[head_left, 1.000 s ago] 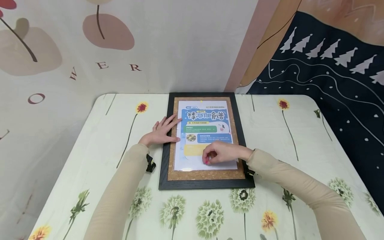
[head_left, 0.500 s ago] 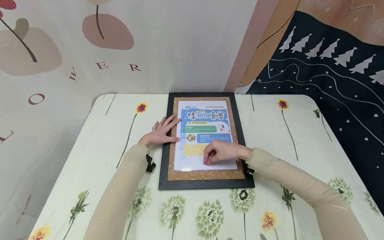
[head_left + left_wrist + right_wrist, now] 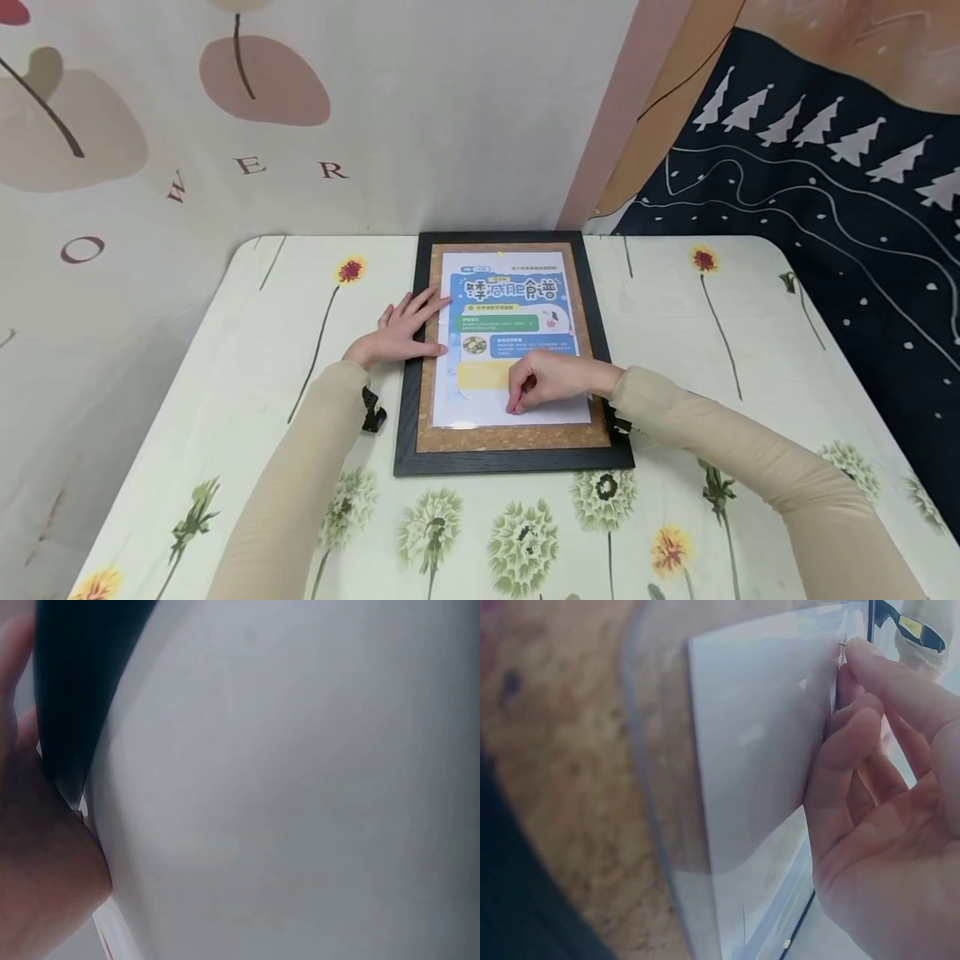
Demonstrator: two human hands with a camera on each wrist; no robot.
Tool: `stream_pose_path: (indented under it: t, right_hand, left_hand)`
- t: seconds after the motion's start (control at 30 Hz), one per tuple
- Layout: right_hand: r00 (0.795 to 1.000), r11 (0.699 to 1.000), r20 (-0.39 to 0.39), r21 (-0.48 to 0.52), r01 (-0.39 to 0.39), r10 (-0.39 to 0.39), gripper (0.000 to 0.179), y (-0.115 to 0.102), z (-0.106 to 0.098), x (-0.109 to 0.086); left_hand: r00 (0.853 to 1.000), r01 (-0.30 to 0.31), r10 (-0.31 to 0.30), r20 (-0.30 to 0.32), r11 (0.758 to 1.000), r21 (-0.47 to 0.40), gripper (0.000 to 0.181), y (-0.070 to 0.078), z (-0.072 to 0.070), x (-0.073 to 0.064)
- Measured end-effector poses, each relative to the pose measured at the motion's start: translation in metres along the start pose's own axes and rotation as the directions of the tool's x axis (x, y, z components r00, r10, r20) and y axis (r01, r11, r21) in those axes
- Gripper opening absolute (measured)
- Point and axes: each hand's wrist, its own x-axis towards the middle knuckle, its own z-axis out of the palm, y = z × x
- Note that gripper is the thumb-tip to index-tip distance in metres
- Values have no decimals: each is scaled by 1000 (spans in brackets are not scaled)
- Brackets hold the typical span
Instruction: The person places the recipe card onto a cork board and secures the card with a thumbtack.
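Note:
A laminated poster (image 3: 517, 321) in blue, green and yellow lies on a cork board (image 3: 517, 438) with a black frame (image 3: 517, 461). My right hand (image 3: 558, 377) is over the poster's lower part, its thumb and fingertips pinching a small pink pushpin (image 3: 514, 409). In the right wrist view the thin metal pin (image 3: 841, 645) shows at the fingertips, close over the sheet; the fingers mostly hide the pushpin's head. My left hand (image 3: 401, 329) rests across the frame's left side with fingers spread, its thumb and fingertips reaching the poster's left edge.
A small yellow pin (image 3: 500, 253) sits at the poster's top edge. The board lies on a table with a flower-print cloth (image 3: 300, 283), its top edge near the wall curtain (image 3: 450, 125). A dark patterned cloth (image 3: 825, 208) hangs at the right.
My right hand has shifted slightly to the right over the poster with the pushpin. Less of the pink head shows now. My left hand stays in place. The head view has drifted slightly.

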Motion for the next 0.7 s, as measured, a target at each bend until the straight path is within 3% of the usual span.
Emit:
stream_pose_path:
  t: [0.17,0.53,0.7]
  right_hand:
    - [1000,1000,0,1,-17,17,7,1,0,2]
    - [999,987,-23,154,-35,39,9,11,-1,-2]
    - [998,992,-38,117,-53,58,11,8,-1,-2]
  left_hand:
    - [1000,-7,7,-3,1000,-7,85,0,0,-2]
    - [1000,-15,15,-7,1000,-21,84,1,3,-3]
    - [1000,-20,20,-7,1000,-16,84,2,1,-2]
